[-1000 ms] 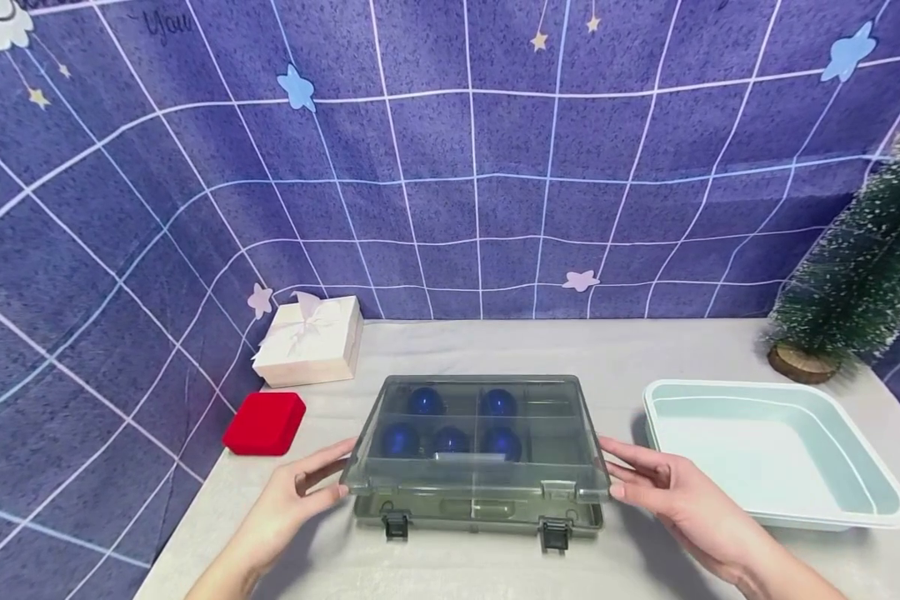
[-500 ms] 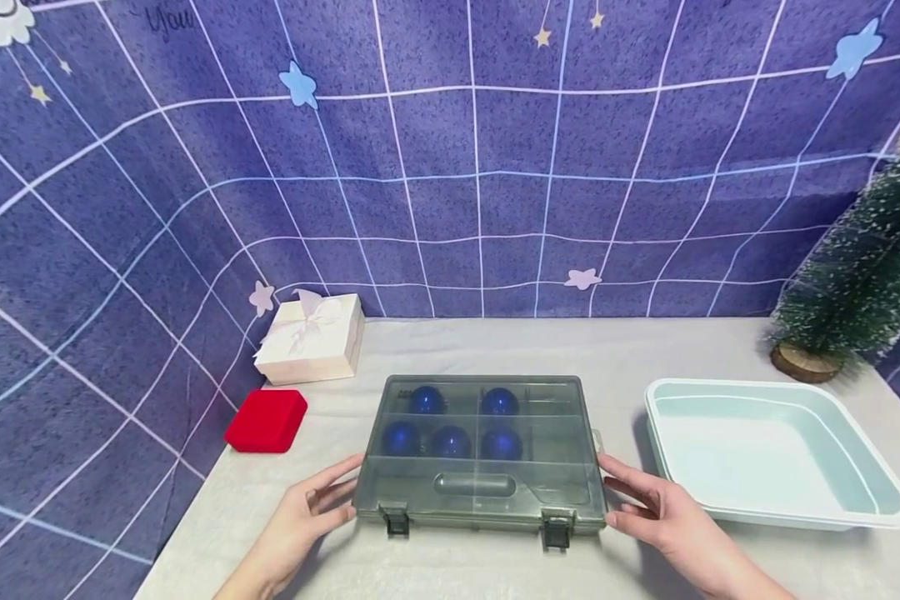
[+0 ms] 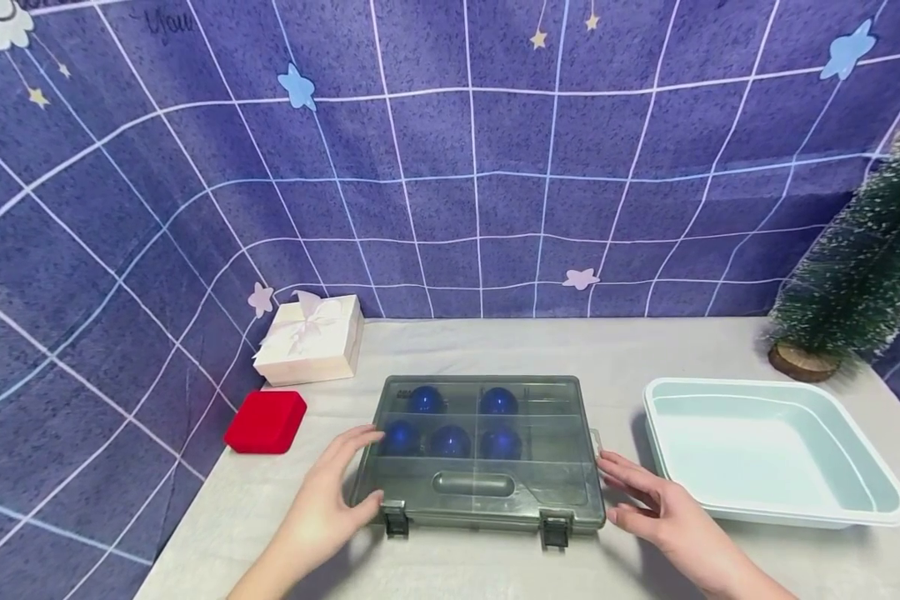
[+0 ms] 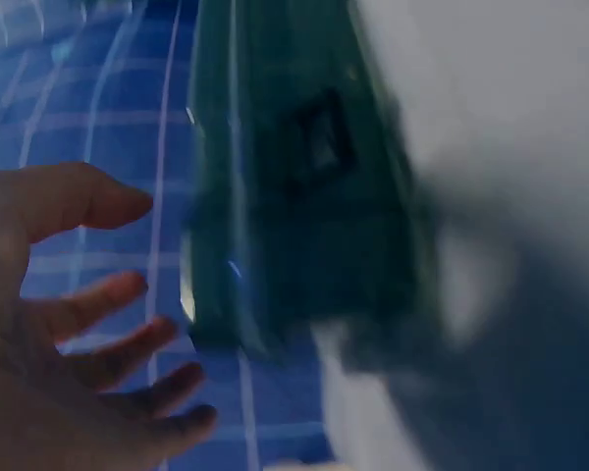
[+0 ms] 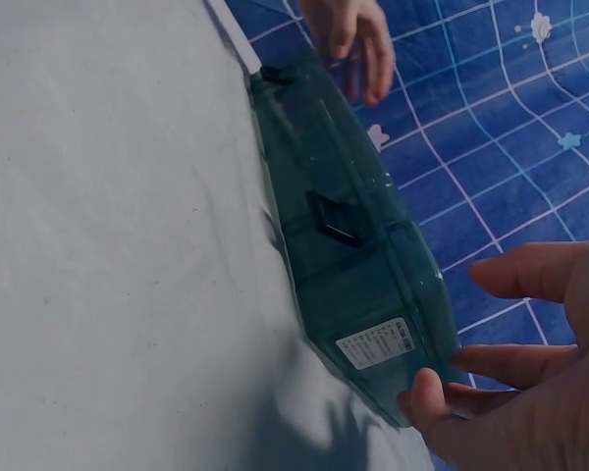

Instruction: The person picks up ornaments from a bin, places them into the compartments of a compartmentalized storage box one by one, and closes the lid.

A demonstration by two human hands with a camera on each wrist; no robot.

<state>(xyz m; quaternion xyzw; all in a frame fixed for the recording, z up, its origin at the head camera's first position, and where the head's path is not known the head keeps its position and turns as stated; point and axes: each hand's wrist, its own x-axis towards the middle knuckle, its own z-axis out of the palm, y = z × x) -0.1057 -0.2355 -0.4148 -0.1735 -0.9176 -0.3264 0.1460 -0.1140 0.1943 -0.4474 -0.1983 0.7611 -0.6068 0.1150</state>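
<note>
A clear smoky-grey plastic case lies flat on the table, its lid down. Several shiny blue balls show through the lid in its compartments. Two dark latches jut out from the front edge. My left hand is at the case's front left corner, thumb and fingers spread; in the left wrist view it looks apart from the case. At the right side my right hand has its fingertips at the case wall, fingers relaxed. A white label is on the case's side in the right wrist view.
A pale blue tray stands right of my right hand. Behind it is a small frosted tree on a wooden base. To the left are a red box and a white gift box with a ribbon.
The lid has come down from slightly raised to resting on the base. My left hand has then shifted right and up over the front left corner; the right hand stays beside the case.
</note>
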